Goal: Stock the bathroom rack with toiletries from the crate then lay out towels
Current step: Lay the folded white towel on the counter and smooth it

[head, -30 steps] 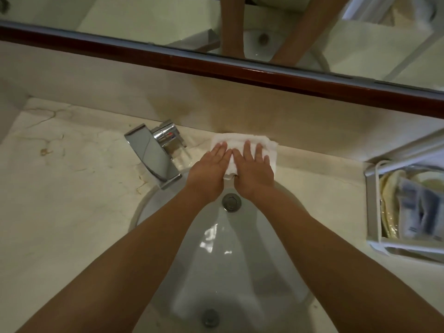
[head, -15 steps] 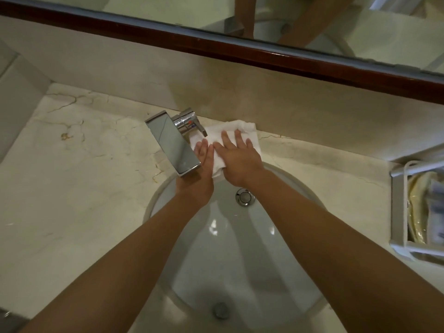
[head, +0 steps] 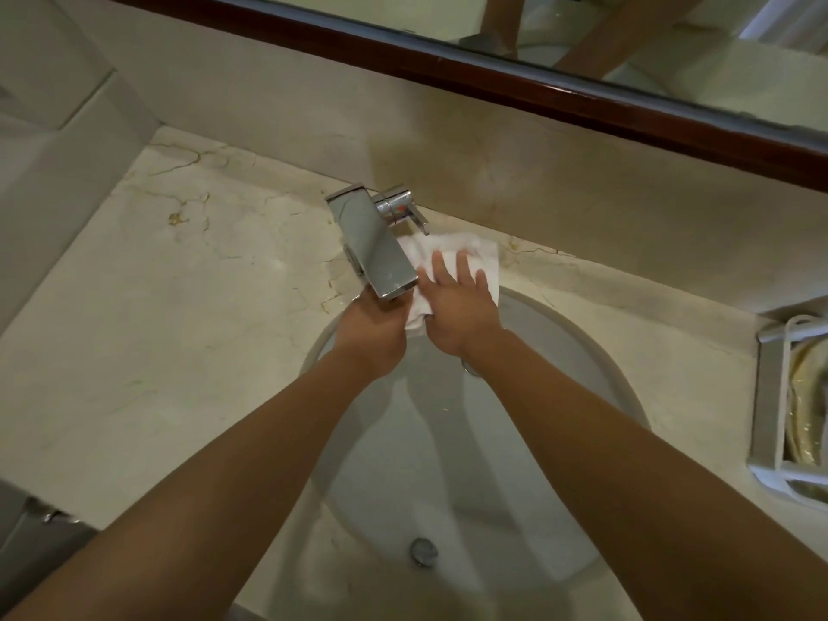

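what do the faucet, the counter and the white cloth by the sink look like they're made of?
The square silver faucet: polished metal, probably chrome-plated; mirror-like reflections. The beige veined countertop: marble or similar stone, smooth; brown veins and hairline cracks. The small white towel: soft woven cloth, likely cotton, matte; it wrinkles under the right hand.

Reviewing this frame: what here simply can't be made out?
- Left hand, head view: fingers hidden under the faucet spout, so its grip on the towel is unknowable.
- Rack: cut off by the right edge, contents mostly unseen.
- Towel: partly covered by the right hand.
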The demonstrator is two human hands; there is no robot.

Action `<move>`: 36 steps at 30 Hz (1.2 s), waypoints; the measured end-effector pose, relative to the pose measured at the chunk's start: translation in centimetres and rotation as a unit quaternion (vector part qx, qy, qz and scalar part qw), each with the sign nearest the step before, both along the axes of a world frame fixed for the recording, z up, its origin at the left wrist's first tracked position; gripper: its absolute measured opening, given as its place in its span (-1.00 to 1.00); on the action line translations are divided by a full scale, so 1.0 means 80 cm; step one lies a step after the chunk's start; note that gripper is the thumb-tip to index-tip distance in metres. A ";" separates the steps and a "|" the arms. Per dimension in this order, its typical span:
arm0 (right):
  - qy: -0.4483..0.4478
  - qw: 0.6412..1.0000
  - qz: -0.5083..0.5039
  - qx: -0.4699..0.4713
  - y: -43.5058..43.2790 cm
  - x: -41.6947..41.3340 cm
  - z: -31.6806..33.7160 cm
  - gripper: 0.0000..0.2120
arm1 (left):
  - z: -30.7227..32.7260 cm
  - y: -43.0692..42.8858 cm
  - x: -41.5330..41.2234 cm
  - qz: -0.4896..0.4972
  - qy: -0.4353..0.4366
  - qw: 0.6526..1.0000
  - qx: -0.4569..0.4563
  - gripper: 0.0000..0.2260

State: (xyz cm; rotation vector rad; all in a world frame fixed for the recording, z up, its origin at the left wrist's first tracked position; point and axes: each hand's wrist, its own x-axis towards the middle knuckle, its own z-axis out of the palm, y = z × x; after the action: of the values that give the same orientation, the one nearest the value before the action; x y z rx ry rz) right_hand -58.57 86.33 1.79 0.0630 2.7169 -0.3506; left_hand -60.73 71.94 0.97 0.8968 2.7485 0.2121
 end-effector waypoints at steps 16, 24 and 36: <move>0.008 0.993 -0.036 -0.112 -0.092 0.012 0.000 -0.42 | 0.032 -0.088 -0.029 -0.090 -0.049 0.993 -0.066 -0.42; -0.001 0.995 0.060 -0.083 -0.154 -0.005 0.012 -0.41 | 0.032 -0.161 -0.013 -0.019 -0.066 0.996 -0.061 -0.47; -0.023 0.999 0.030 0.008 -0.186 -0.015 -0.003 -0.23 | 0.015 -0.193 -0.024 0.001 -0.023 0.995 -0.098 -0.41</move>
State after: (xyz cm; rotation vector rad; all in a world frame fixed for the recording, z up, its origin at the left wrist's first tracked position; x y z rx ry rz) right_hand -59.73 71.45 1.53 -0.0064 2.6708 -0.3056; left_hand -62.64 56.48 2.20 0.8254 2.6712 -0.0355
